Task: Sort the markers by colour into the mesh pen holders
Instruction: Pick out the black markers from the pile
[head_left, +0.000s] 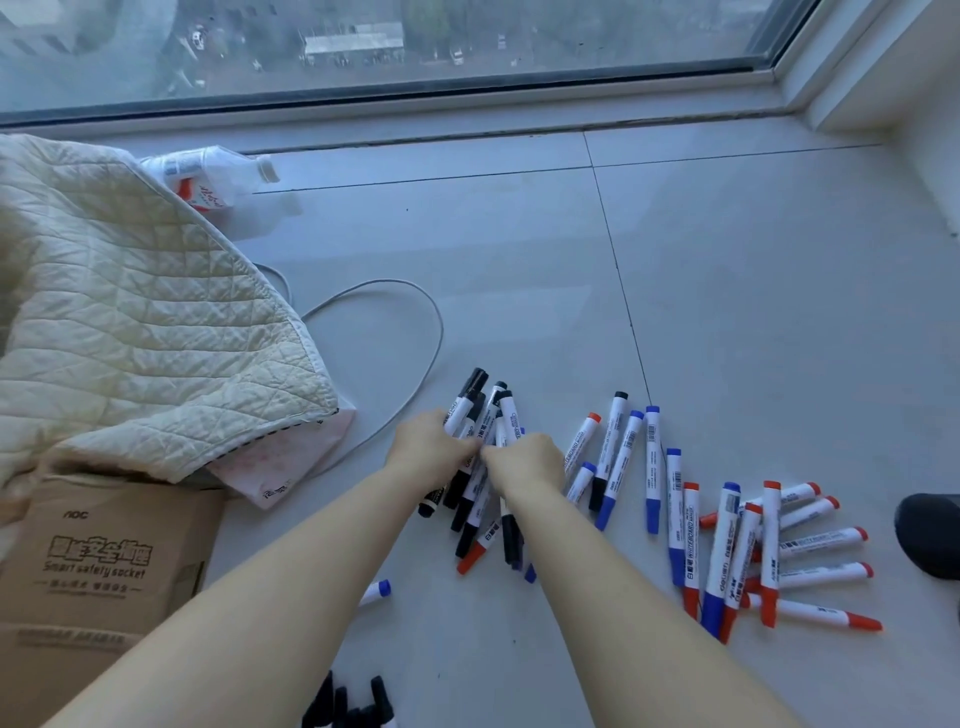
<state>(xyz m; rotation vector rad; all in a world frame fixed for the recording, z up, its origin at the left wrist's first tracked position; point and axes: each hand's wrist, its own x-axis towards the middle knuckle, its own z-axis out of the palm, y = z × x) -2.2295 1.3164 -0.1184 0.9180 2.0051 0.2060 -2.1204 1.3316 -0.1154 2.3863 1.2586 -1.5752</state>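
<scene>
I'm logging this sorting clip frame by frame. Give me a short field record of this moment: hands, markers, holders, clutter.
left hand: grips a bundle of markers, mostly black-capped
right hand: grips the same bundle
loose markers: red and blue, mixed, lying on the floor at the right
pen holders: none in view
clutter: quilt, cardboard box, bottle, cable

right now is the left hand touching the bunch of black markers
Touching. The head view shows the left hand gripping the bunch of black markers, fingers wrapped round their barrels.
</scene>
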